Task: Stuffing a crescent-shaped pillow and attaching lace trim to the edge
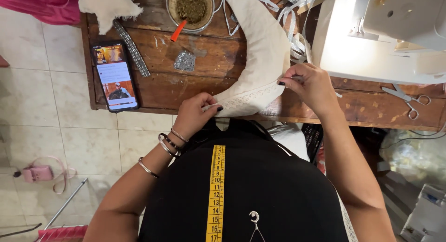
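Observation:
A curved cream fabric piece (pixel 262 51) lies on the wooden table (pixel 204 79), with a strip of white lace trim (pixel 248 97) along its near edge. My left hand (pixel 197 112) pinches the trim and fabric at the lower left end. My right hand (pixel 311 85) pinches the fabric edge at the right end of the trim. Bangles sit on my left wrist. A yellow measuring tape (pixel 216 191) hangs down my black top.
A white sewing machine (pixel 385 33) stands at the right. Scissors (pixel 409 100) lie near the front edge. A lit phone (pixel 114 76), a studded strip (pixel 132 49), a silver patch (pixel 185 60) and a bowl (pixel 190 9) sit on the left. Tiled floor lies below.

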